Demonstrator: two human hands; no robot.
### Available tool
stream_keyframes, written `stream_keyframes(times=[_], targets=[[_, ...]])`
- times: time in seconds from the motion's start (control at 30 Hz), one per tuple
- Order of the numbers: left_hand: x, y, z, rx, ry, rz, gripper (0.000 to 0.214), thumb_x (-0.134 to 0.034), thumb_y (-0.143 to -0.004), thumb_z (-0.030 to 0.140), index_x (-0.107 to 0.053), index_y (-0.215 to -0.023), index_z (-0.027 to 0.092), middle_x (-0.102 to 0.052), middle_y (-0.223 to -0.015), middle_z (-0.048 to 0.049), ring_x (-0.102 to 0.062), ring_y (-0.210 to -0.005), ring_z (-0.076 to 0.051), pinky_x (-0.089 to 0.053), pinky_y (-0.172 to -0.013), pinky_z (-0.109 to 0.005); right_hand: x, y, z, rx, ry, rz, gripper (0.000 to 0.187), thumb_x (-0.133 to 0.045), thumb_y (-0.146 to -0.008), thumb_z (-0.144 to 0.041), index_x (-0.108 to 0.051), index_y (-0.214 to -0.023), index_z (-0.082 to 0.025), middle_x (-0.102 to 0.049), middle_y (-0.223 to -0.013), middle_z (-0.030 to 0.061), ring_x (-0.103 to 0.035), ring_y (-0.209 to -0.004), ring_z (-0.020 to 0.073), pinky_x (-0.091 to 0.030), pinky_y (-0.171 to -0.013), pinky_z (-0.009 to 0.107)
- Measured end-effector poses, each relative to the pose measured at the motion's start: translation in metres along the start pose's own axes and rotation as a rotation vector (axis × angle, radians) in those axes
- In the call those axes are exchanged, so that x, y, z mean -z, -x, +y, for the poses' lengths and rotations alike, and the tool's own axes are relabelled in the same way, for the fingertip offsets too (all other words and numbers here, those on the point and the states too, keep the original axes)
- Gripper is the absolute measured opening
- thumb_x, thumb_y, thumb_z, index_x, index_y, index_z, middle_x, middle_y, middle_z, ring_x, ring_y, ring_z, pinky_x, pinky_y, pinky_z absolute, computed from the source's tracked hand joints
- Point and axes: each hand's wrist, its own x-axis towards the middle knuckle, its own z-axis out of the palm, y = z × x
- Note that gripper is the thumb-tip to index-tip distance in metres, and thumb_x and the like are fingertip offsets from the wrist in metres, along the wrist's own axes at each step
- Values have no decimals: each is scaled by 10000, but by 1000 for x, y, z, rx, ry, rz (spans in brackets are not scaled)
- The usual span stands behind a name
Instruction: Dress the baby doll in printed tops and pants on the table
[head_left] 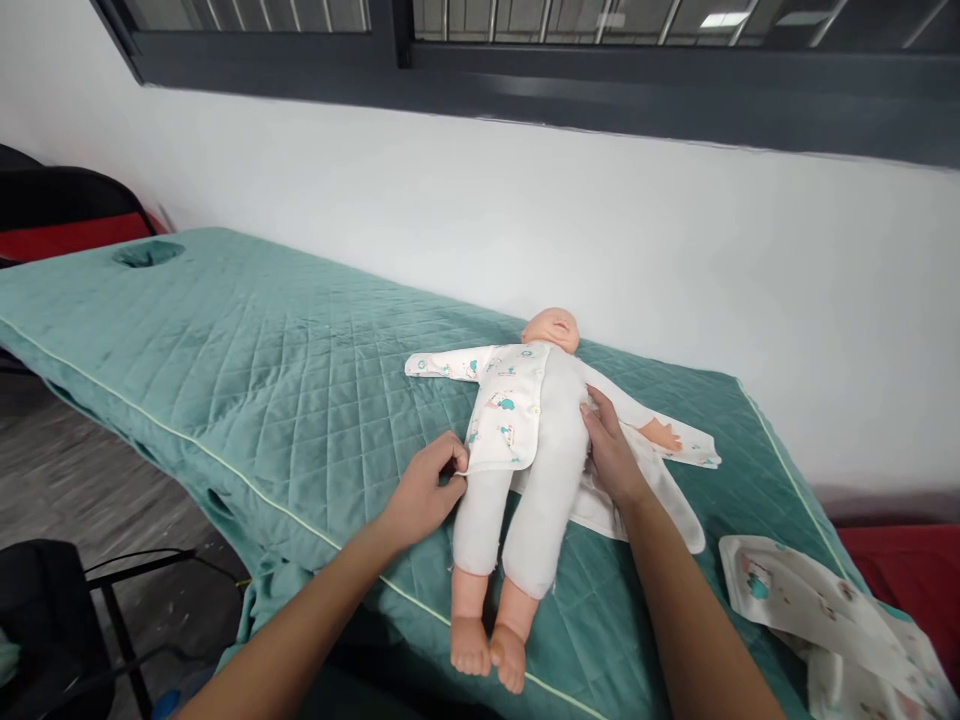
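A baby doll (pixel 553 480) with a white cloth body lies on its back, its head by the wall and its bare feet near the bed's front edge. A white printed baby shirt (pixel 504 415) covers one side of its chest, with that sleeve stretched out to the left. The shirt's other half lies spread beneath the doll on the right, where the doll's hand shows on top of the sleeve. My left hand (pixel 431 487) pinches the shirt's lower left corner. My right hand (pixel 611 450) is closed against the right side of the doll's torso, its fingertips partly hidden.
A green quilted cover (pixel 300 380) lies over the bed, which has a face hole (pixel 148 254) at its far left. Folded printed cloth (pixel 832 620) rests at the right corner. Behind stands a white wall (pixel 675 240) under a dark window frame (pixel 600 90). A black-and-red chair (pixel 67 205) is at the left.
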Motion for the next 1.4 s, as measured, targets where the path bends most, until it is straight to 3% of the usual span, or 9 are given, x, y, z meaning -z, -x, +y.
stream_keyframes(times=[0.1, 0.17, 0.27, 0.4, 0.57, 0.87, 1.07, 1.27, 1.4], targets=[[17, -5, -10, -32, 38, -129, 137, -469, -780, 100, -537, -821, 211, -588, -876, -6, -567, -808, -151, -482, -751, -288, 0, 1, -3, -17, 12, 43, 621, -537, -898, -684, -460, -1441, -392, -439, -1581, -20, -382, -1472, 260, -269, -1261, 489], [31, -19, -25, -32, -24, -41, 192, -466, -814, 134, -593, -935, 212, -633, -1013, -46, -616, -951, -181, -515, -860, -324, 0, 1, -4, -19, 23, 47, 632, -536, -893, -692, -462, -1444, -392, -446, -1578, -20, -376, -1477, 263, -264, -1263, 488], [51, -51, -55, 65, -392, 282, 438, -526, -826, 177, -573, -1262, 178, -554, -1371, -155, -507, -1324, -285, -440, -1088, -429, -1, 1, -3, -35, 27, 46, 650, -542, -885, -699, -458, -1452, -392, -450, -1576, -13, -392, -1467, 273, -273, -1258, 503], [67, -93, -83, 263, -723, 174, 628, -490, -908, 241, -391, -1527, 213, -460, -1550, -168, -419, -1438, -360, -357, -1147, -557, -2, 1, -4, -33, 5, 59, 629, -552, -886, -686, -476, -1438, -393, -452, -1574, -19, -408, -1457, 275, -306, -1243, 493], [72, -118, -90, 239, -827, 39, 571, -338, -973, 180, -376, -1542, 190, -455, -1576, -141, -395, -1471, -319, -318, -1174, -530, -4, 3, -9, -38, 20, 80, 633, -553, -880, -701, -492, -1420, -377, -462, -1565, -10, -388, -1466, 267, -276, -1255, 478], [77, -114, -75, 200, -819, 122, 497, -263, -1032, 134, -368, -1518, 134, -548, -1498, -133, -515, -1351, -264, -346, -1154, -490, -3, 5, -11, -72, 12, 58, 657, -553, -881, -703, -465, -1446, -379, -449, -1578, -7, -403, -1460, 268, -279, -1257, 479], [77, -113, -83, 256, -806, 204, 522, -357, -924, 53, -552, -1401, 135, -524, -1517, -151, -468, -1407, -353, -353, -1155, -569, -9, 7, -15, -64, -21, 47, 695, -539, -890, -697, -430, -1493, -369, -380, -1627, -19, -335, -1508, 245, -248, -1270, 438], [37, -126, -37, 10, -601, 293, 476, -407, -919, 130, -595, -1355, 167, -526, -1523, -89, -460, -1433, -230, -355, -1221, -398, -14, 5, -20, -26, -34, 49, 709, -548, -899, -661, -428, -1506, -316, -399, -1619, 19, -312, -1518, 238, -224, -1273, 430], [-8, -149, 22, -71, -400, 0, 416, -408, -991, 326, -611, -1337, 216, -626, -1427, -52, -586, -1303, -232, -446, -1143, -380, -15, 5, -18, -4, -51, 56, 689, -568, -896, -634, -436, -1494, -319, -400, -1615, 15, -317, -1512, 240, -235, -1266, 422]])
